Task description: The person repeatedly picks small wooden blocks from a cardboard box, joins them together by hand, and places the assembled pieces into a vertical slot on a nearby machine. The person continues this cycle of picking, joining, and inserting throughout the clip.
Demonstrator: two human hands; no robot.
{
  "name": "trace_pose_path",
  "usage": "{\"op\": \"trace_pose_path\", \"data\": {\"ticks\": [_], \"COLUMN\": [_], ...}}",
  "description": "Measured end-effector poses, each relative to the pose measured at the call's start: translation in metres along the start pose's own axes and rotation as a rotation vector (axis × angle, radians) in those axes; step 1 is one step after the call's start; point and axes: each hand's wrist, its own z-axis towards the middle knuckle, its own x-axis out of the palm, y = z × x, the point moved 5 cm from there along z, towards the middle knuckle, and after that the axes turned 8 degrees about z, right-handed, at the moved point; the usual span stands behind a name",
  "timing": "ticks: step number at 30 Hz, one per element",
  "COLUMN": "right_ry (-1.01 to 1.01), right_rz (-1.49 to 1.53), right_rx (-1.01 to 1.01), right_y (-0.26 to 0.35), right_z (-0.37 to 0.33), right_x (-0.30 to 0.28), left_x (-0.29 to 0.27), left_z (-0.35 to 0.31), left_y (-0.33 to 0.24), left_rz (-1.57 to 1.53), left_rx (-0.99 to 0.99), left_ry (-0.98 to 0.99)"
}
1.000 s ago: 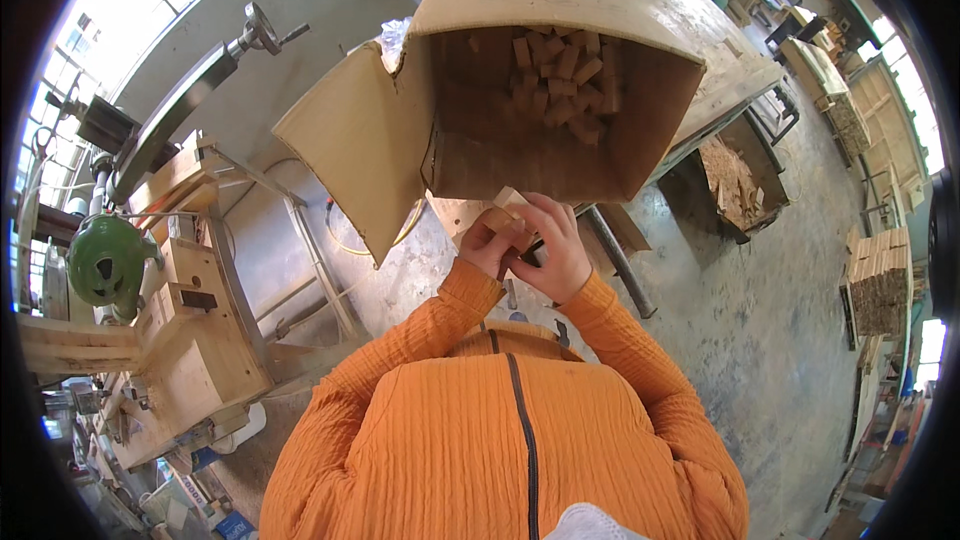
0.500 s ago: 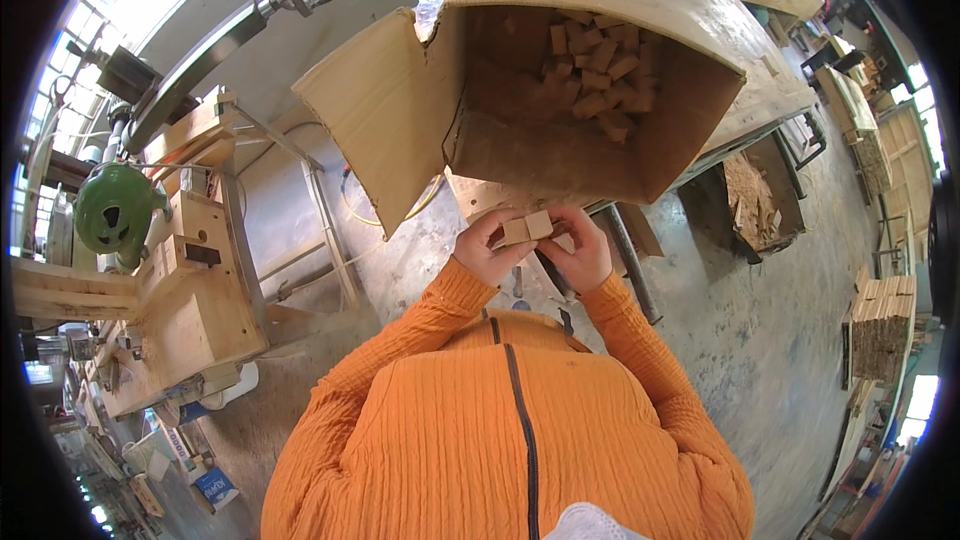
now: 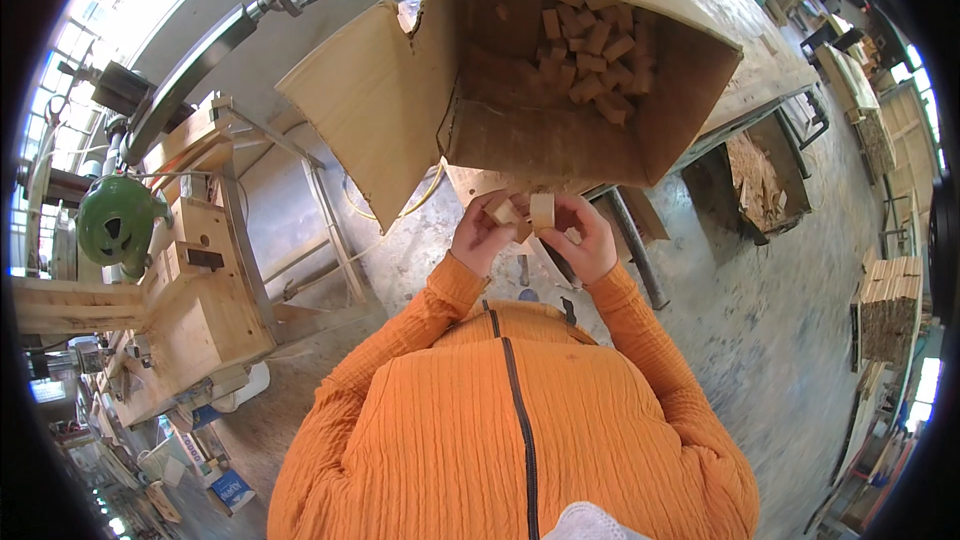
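Note:
Close in front of my chest, each hand grips a small pale wooden block. The block (image 3: pixel 505 212) in my left hand (image 3: pixel 482 234) is tilted, pinched between thumb and fingers. My right hand (image 3: pixel 585 237) holds another wood block (image 3: pixel 542 210) upright, its light face toward me. A narrow gap separates the two blocks. Just beyond my hands, a large cardboard box (image 3: pixel 590 158) lies on its side with its mouth facing me. Many similar wooden blocks (image 3: pixel 597 50) are heaped deep inside it, toward the right.
A worktable (image 3: pixel 770 70) carries the box. To the left stands a wooden bench machine with a green motor housing (image 3: pixel 115 223). A crate of wood scraps (image 3: pixel 752 185) sits below the table at right, and stacked boards (image 3: pixel 890 310) stand at the far right.
The two blocks, side by side before, are now apart and turned. My left hand has tilted its block, while my right hand has raised its own. The view has shifted slightly.

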Motion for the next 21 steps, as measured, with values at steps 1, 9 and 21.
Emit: {"op": "trace_pose_path", "data": {"ticks": [1,9,21], "right_ry": [-0.031,0.08,0.066], "right_rz": [0.154,0.007,0.111], "right_rx": [0.072,0.066,-0.175], "right_y": [-0.006,-0.01,0.002], "right_z": [-0.002,-0.006,-0.01], "right_x": [-0.001,0.01,0.03], "left_x": [-0.002,-0.011,0.002], "left_z": [0.002,-0.005,-0.023], "left_y": [0.004,0.019,-0.05], "left_rz": [-0.179,0.104,0.965], "left_rx": [-0.074,-0.135,0.681], "left_ry": [0.023,0.027,-0.072]}}
